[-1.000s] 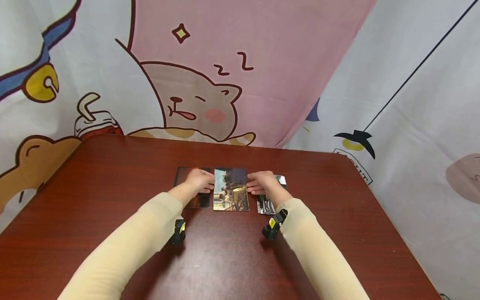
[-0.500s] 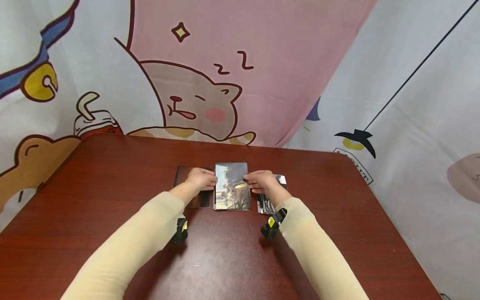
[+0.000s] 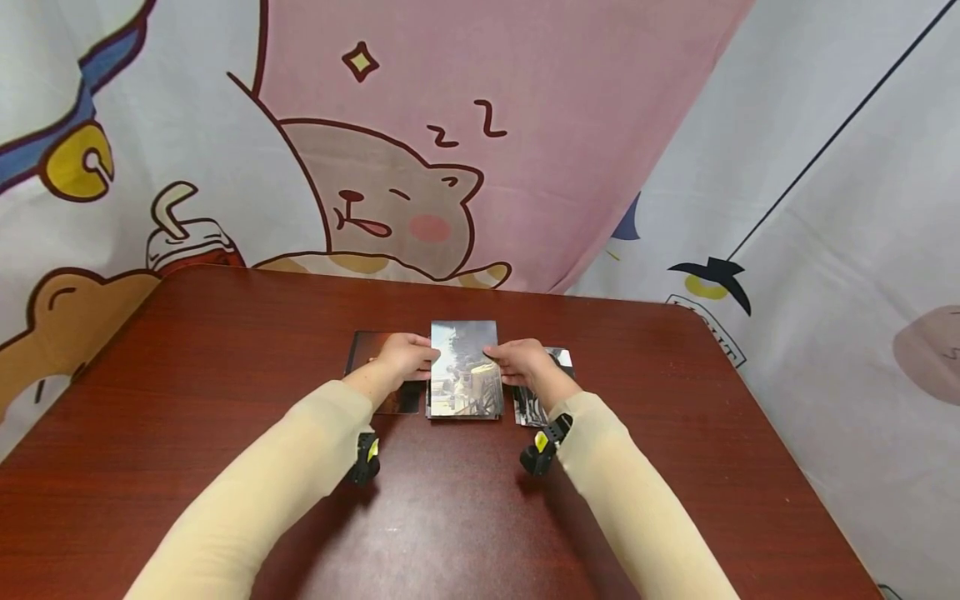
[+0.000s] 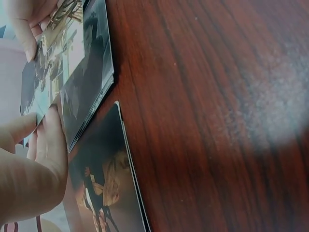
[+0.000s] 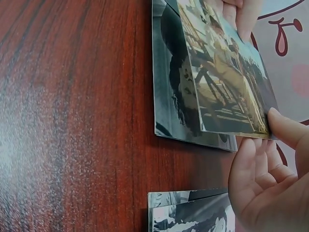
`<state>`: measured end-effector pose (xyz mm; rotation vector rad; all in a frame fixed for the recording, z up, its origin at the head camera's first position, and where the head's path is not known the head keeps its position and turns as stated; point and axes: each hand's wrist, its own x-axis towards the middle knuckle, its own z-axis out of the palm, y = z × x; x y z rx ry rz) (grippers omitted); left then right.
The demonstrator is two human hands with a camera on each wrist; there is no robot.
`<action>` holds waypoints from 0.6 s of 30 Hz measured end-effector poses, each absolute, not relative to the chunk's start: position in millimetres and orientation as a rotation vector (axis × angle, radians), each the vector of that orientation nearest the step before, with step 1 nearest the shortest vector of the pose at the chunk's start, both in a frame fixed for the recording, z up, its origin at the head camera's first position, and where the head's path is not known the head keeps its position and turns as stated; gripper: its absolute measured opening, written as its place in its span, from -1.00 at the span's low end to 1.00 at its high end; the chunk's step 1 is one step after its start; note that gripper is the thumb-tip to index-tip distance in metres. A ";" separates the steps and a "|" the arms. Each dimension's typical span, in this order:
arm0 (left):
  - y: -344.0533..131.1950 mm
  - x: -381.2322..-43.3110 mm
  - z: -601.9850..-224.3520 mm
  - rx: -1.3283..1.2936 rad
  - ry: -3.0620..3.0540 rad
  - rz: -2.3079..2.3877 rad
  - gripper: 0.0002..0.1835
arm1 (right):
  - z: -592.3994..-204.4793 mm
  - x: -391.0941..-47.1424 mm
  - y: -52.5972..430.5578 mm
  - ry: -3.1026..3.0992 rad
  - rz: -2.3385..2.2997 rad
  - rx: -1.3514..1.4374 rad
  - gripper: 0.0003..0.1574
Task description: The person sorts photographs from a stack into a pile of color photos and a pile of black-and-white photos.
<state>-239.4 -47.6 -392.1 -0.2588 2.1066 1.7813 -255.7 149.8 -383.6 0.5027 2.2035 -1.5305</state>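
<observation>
A glossy colour photo point(image 3: 465, 375) is lifted above the middle pile, tilted toward me. My left hand point(image 3: 403, 358) pinches its left edge between thumb and fingers, and my right hand point(image 3: 525, 362) pinches the right edge. Beneath it lies the middle pile, topped by a black-and-white photo point(image 5: 169, 87) seen best in the wrist views. Left of that is a pile topped by a dark brown photo point(image 4: 108, 188), partly covered by my left hand in the head view. A pile of black-and-white photos point(image 5: 193, 217) lies at the right, partly behind my right hand.
Everything lies on a reddish-brown wooden table point(image 3: 435, 517) with glare near its front. A printed cloth point(image 3: 570, 150) with a sleeping cartoon animal hangs behind its far edge. Each wrist carries a small black camera point(image 3: 366, 458).
Both hands have closed in on the colour photo's edges and pinched them. The photo has risen off the middle pile, its far edge higher now. The side piles have not moved.
</observation>
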 end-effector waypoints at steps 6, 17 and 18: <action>-46.4 -240.6 -389.6 -0.291 2.151 1.801 -0.62 | -383.1 -257.1 149.3 2.187 -1.527 0.515 -0.47; -49.2 -240.0 -383.9 -0.339 2.174 1.816 -0.64 | -380.8 -255.4 147.2 2.172 -1.591 0.487 -0.58; -49.6 -240.1 -383.6 -0.340 2.179 1.816 -0.64 | -380.6 -255.3 146.8 2.173 -1.595 0.486 -0.58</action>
